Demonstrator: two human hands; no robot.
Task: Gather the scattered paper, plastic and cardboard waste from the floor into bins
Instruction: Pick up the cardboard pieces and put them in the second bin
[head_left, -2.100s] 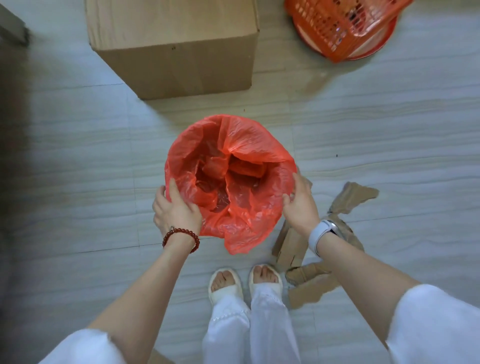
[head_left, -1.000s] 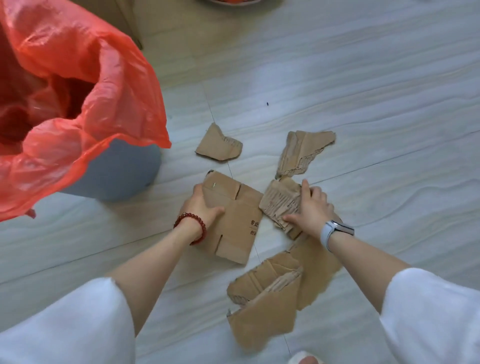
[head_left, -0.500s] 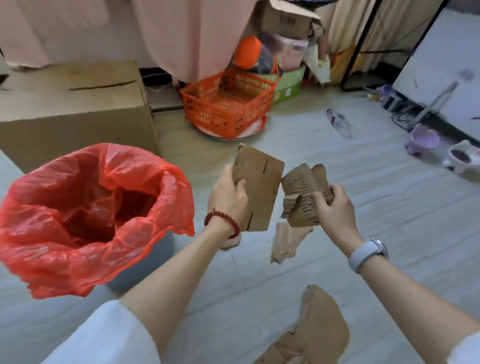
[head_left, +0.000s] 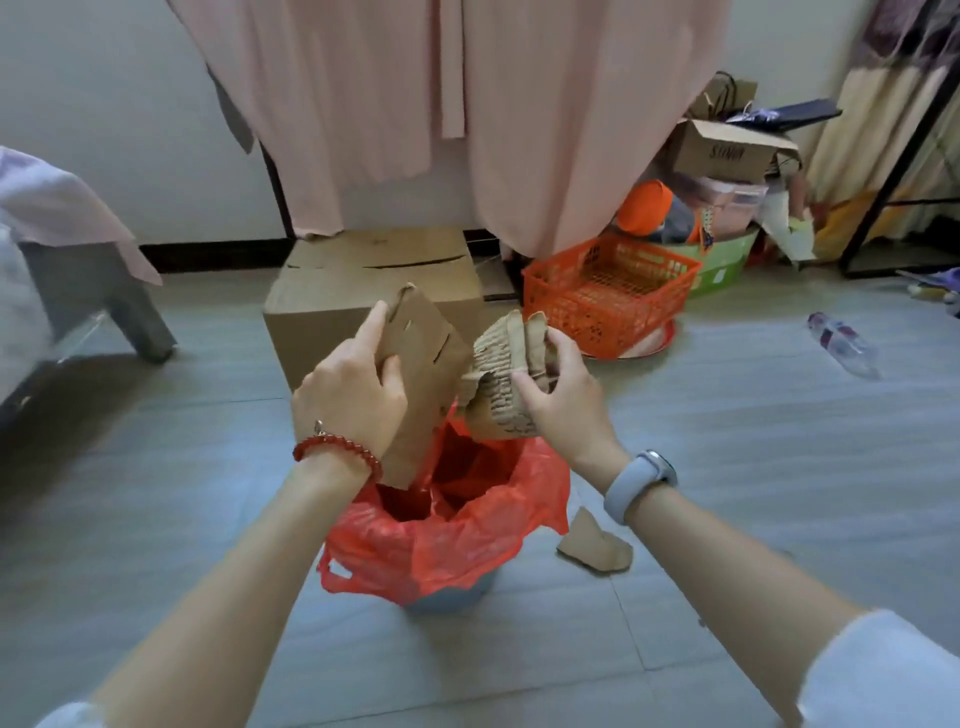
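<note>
My left hand (head_left: 350, 397) grips a flat slotted cardboard piece (head_left: 426, 374), held upright with its lower edge over the mouth of the bin with the red plastic liner (head_left: 467, 535). My right hand (head_left: 558, 400) is closed on a bunch of torn corrugated cardboard scraps (head_left: 501, 374), just above the bin's far rim. A small cardboard scrap (head_left: 592, 545) lies on the floor right of the bin. A clear plastic bottle (head_left: 844, 345) lies on the floor at the far right.
A large closed cardboard box (head_left: 332, 291) stands behind the bin. An orange plastic basket (head_left: 608, 291) sits to its right, with stacked boxes and clutter behind it. Pink curtains hang at the back. A grey bed leg (head_left: 140, 322) is at the left.
Both hands picked cardboard pieces off the floor, lifted them and carried them left over the red-lined bin. The view tilted up from the floor to the room.
</note>
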